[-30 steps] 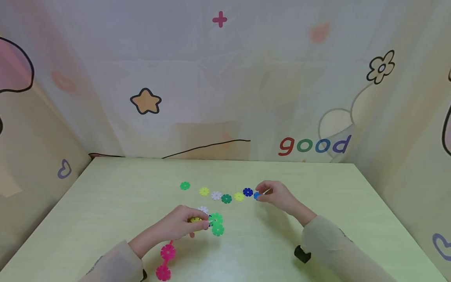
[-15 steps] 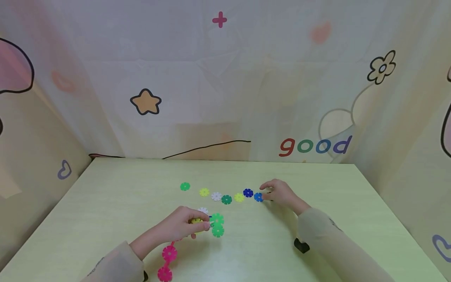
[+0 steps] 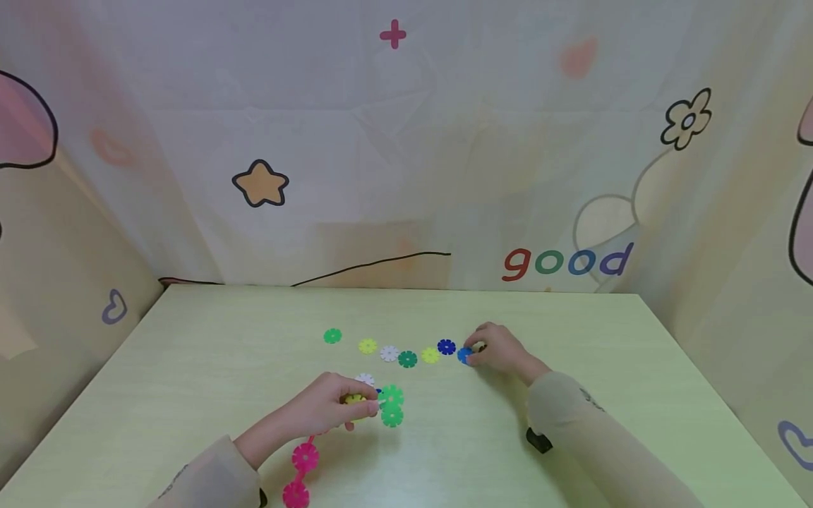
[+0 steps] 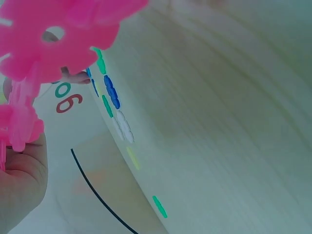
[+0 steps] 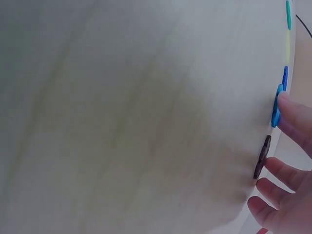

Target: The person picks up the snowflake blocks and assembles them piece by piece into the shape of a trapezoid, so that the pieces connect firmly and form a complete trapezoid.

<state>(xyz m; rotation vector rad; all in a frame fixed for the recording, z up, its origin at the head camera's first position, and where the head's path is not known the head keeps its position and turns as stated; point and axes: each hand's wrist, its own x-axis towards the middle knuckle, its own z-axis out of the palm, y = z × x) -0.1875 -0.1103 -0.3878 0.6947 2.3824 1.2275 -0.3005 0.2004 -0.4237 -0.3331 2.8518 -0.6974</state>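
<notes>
Presently, the left hand (image 3: 330, 403) is clamped on a linked disc chain (image 3: 305, 457); farther right, the right hand (image 3: 502, 351) pinches a blue disc (image 3: 464, 355) beside a dark-blue disc (image 3: 447, 347).

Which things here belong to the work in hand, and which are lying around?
Job, probably:
pink chain held by left hand
light blue disc pinched by right hand

Lying loose, perhaps spare:
far dark blue disc
dark green disc
leftmost green disc

From the head we look down across the worktop (image 3: 444, 458); both wrist views skim it closely, sharing its discs (image 3: 402, 360).
</notes>
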